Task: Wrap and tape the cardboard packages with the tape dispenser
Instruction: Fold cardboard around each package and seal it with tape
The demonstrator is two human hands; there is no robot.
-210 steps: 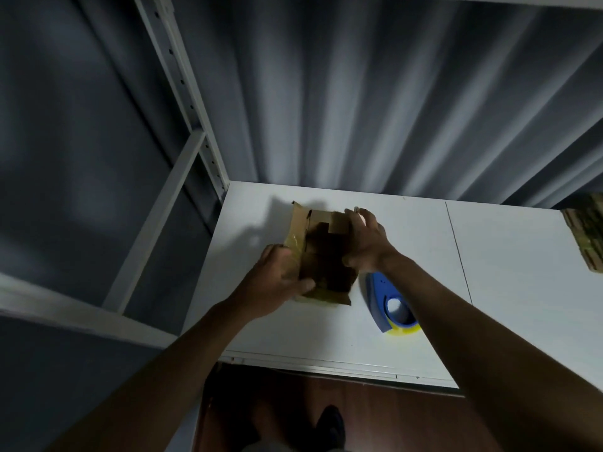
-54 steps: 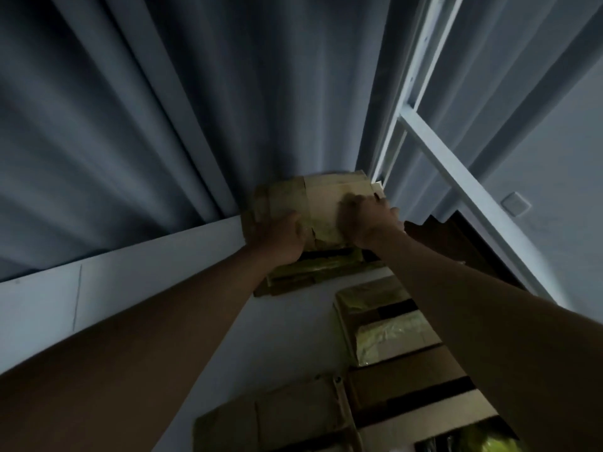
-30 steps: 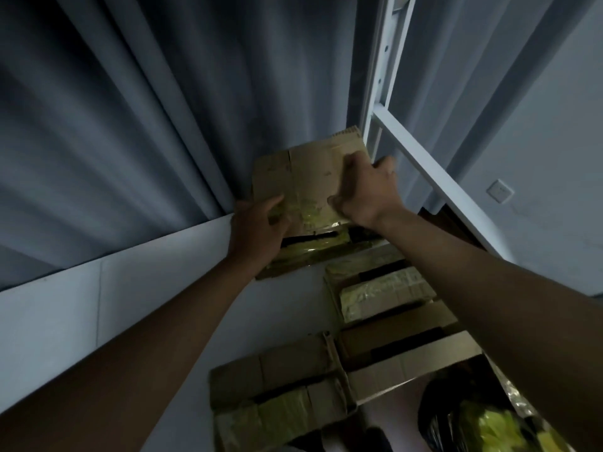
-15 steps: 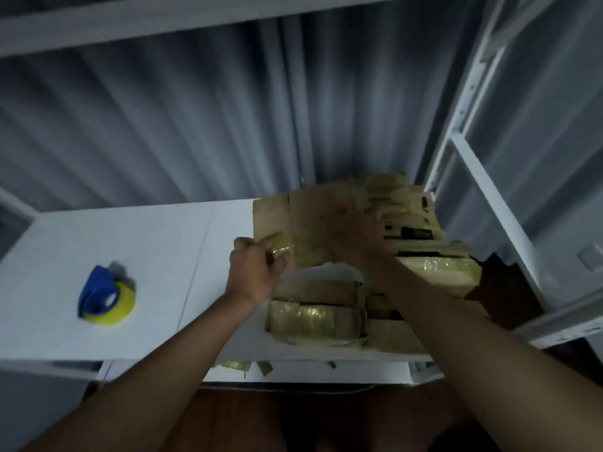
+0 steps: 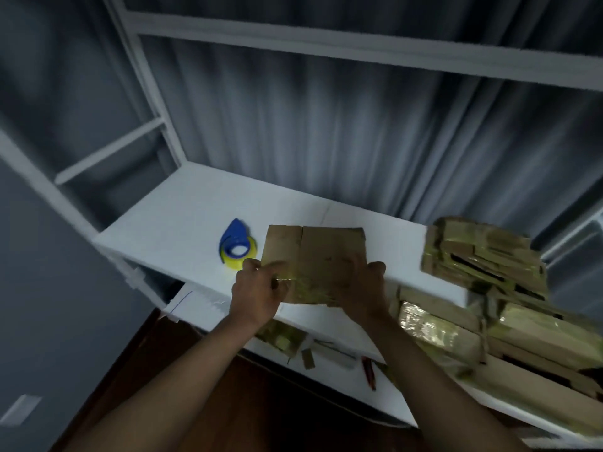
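Tape dispenser (image 5: 237,245) left of cardboard package (image 5: 315,259)

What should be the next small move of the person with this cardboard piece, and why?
Probably lower the cardboard package flat onto the white shelf and free the left hand for the tape dispenser. Both hands, the right hand too, hold the package by its near edge above the shelf, so neither can tape yet, and the dispenser lies just to its left.
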